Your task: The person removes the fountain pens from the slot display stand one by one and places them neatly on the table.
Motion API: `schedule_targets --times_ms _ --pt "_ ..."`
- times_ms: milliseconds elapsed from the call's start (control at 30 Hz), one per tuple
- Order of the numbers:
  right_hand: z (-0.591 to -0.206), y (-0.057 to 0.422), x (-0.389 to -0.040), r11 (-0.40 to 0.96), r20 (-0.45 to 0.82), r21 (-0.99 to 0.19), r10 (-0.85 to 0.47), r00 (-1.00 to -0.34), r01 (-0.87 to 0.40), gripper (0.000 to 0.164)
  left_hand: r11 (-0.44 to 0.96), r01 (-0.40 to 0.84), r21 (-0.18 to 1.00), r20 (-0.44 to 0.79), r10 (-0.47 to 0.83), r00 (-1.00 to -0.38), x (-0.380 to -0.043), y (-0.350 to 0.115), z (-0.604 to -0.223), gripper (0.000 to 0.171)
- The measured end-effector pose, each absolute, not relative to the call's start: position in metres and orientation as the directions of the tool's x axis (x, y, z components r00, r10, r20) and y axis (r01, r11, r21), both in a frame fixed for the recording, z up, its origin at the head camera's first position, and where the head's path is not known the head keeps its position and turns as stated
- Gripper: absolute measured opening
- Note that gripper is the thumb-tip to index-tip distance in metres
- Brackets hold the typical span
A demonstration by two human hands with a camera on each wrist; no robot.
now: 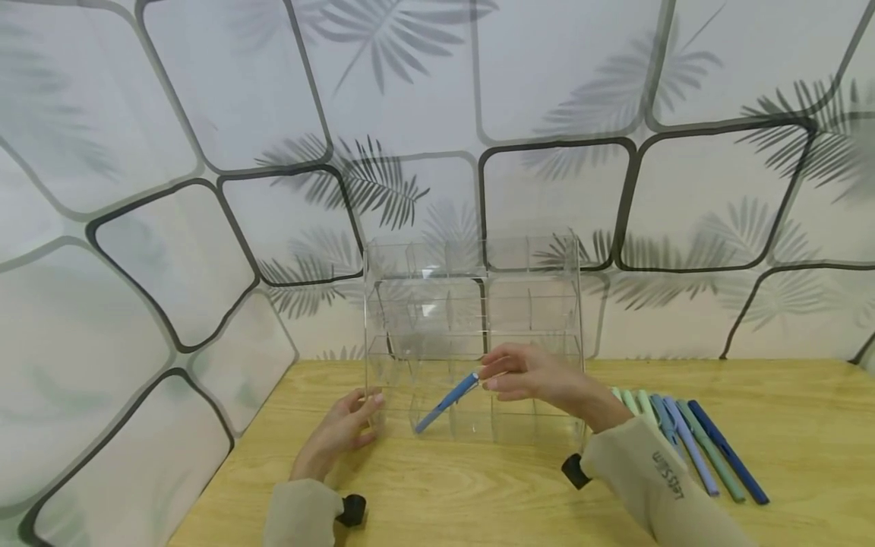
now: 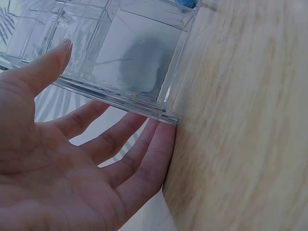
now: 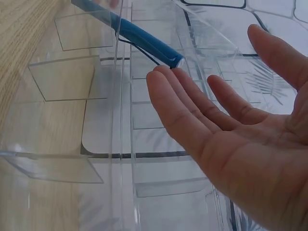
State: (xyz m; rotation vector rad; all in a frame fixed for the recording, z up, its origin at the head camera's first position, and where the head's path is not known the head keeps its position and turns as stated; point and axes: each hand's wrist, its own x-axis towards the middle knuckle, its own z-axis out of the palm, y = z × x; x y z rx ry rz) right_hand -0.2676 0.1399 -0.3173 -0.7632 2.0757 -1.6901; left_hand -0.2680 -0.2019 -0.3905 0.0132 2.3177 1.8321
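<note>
A clear tiered acrylic rack (image 1: 472, 334) with divided compartments stands on the table against the wall. My left hand (image 1: 342, 422) holds its left side low down, the thumb (image 2: 53, 62) over the front and the other fingers (image 2: 144, 159) along the outer side panel. A blue pen (image 1: 447, 403) with a clip leans at a slant in the bottom tier, its upper end towards the right. At that upper end are the fingertips of my right hand (image 1: 529, 376). The right wrist view shows these fingers loosely extended and the thumb (image 3: 276, 53) well apart from the pen.
Several pens in green, light blue and dark blue lie side by side on the wooden table (image 1: 465, 494) at the right, partly behind my right sleeve (image 1: 656, 479). The dark blue pen (image 1: 728, 452) is outermost. A leaf-patterned wall covering (image 1: 547, 91) rises behind and at left.
</note>
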Motion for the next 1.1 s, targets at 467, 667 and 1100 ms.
schedule_targets --times_ms 467,667,1100 --pt "-0.332 0.121 -0.272 0.129 0.017 -0.984 -0.628 -0.778 -0.125 0.04 0.233 -0.103 0.967 -0.136 0.135 -0.981 -0.268 -0.203 -0.392 0.056" --pt "-0.336 0.107 -0.277 0.131 0.025 -0.981 -0.645 -0.764 -0.143 0.03 0.223 -0.109 0.969 -0.139 0.126 -0.982 -0.268 -0.203 -0.392 0.054" --pt "-0.34 0.101 -0.278 0.116 0.051 -0.982 -0.608 -0.792 -0.152 0.016 0.215 -0.104 0.971 -0.136 0.14 -0.981 -0.269 -0.203 -0.392 0.056"
